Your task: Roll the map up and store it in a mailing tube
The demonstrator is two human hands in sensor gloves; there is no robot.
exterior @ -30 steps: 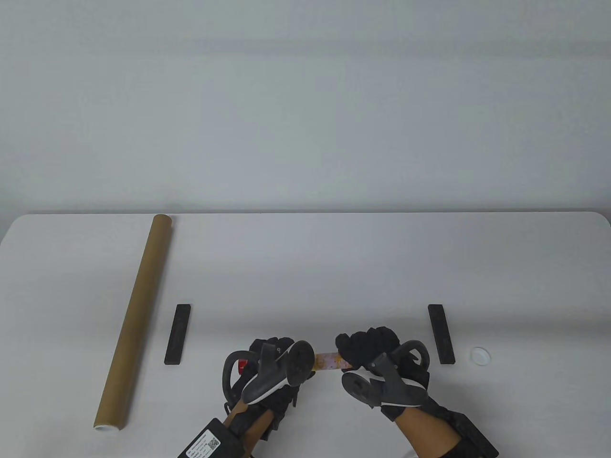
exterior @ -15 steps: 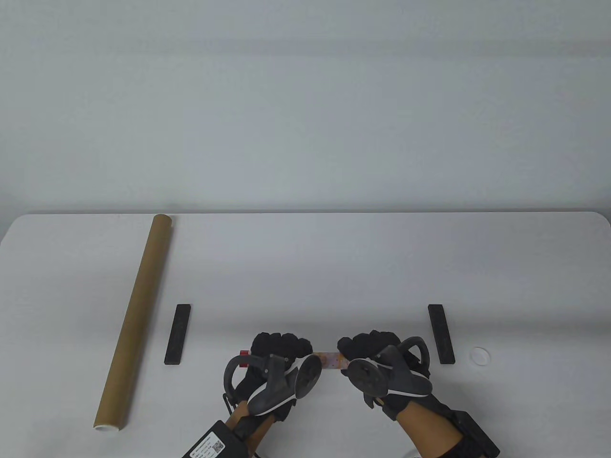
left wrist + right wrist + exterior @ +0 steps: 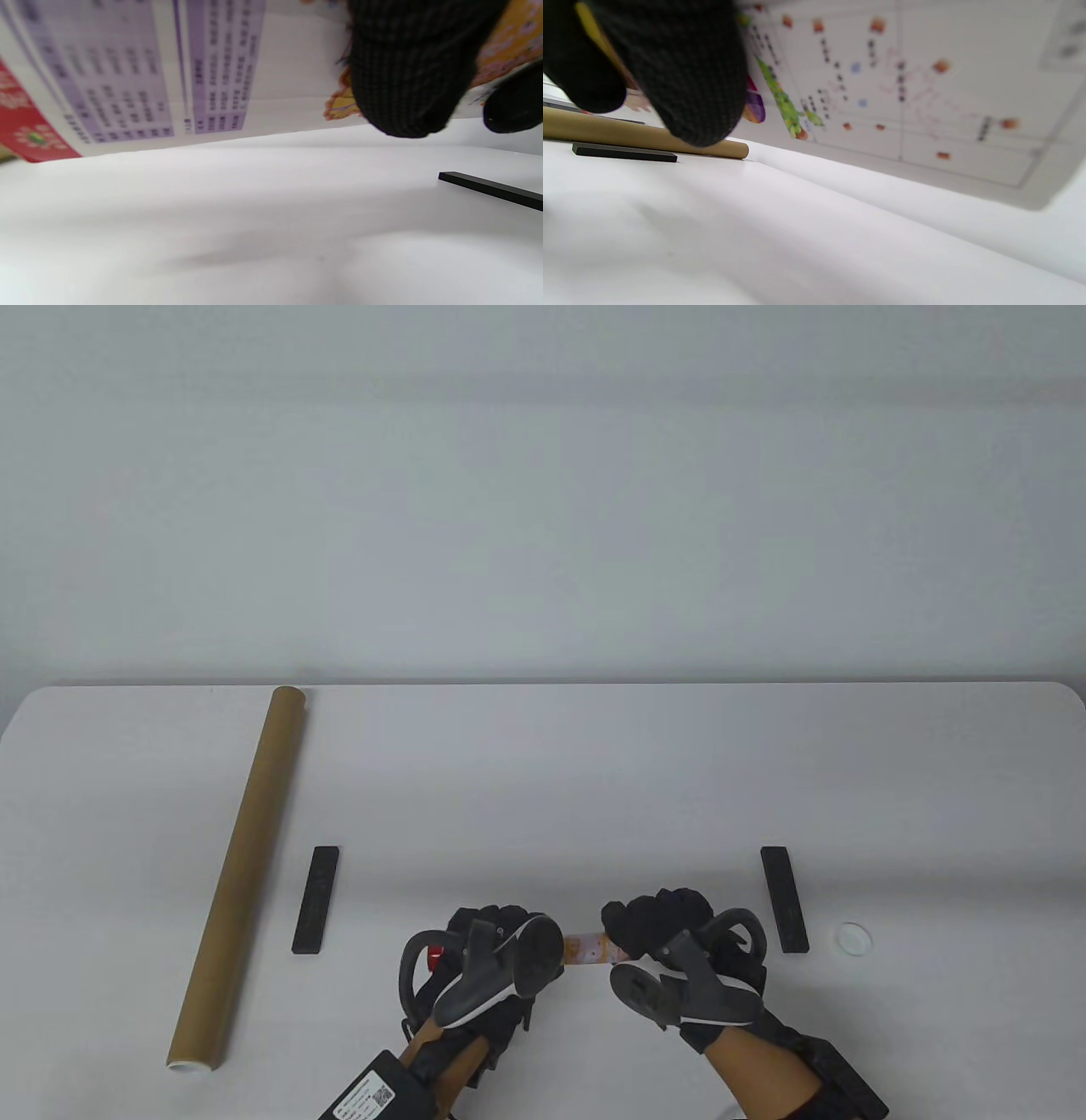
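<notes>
Between the curled fingers of both hands, the rolled map (image 3: 588, 948) lies crosswise just above the table (image 3: 543, 780); left hand (image 3: 485, 950) and right hand (image 3: 670, 937) each grip one end, probably to keep the coil tight. Well off beyond the left fingers waits the mailing tube (image 3: 240, 872), unused.

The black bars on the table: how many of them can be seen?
2. One black bar lies left of the hands, beside the mailing tube. The other black bar lies right of the hands, near a small white cap.
</notes>
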